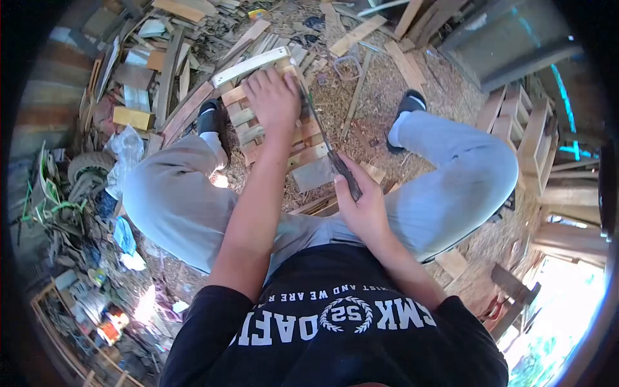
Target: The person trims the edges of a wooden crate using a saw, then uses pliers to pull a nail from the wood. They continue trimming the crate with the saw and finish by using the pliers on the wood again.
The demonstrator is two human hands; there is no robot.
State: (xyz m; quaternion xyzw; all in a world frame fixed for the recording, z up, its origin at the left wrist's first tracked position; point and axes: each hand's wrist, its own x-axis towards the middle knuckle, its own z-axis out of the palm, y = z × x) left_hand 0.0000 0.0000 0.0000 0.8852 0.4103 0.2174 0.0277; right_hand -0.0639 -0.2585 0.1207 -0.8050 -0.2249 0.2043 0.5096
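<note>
Left hand (274, 103): palm down on the slatted wooden piece (241, 117); fingers slightly spread and extended, pressed near its upper end.
Right hand (362, 198): fingers closed around the dark handle (345, 175) of a long-bladed hand tool (316, 116), thumb lying along the handle.
Tool blade: narrow in this view, running from just beyond the right fingers up past the right side of the left fingers; whether its edge touches the wood cannot be told.
Slatted wooden piece: beneath and around the left fingers, between the 2 shoes (402, 121), with several short slats and gaps.
Pale wood strip (251, 66): across the upper end of the slatted piece, just beyond the left fingers.
Ground (451, 106): below both hands, littered with shavings and loose boards.
Yellow block (133, 118): left of the left fingers, well apart, above a clear plastic bag (129, 147).
Wooden frames (536, 138): far right of the right fingers.
</note>
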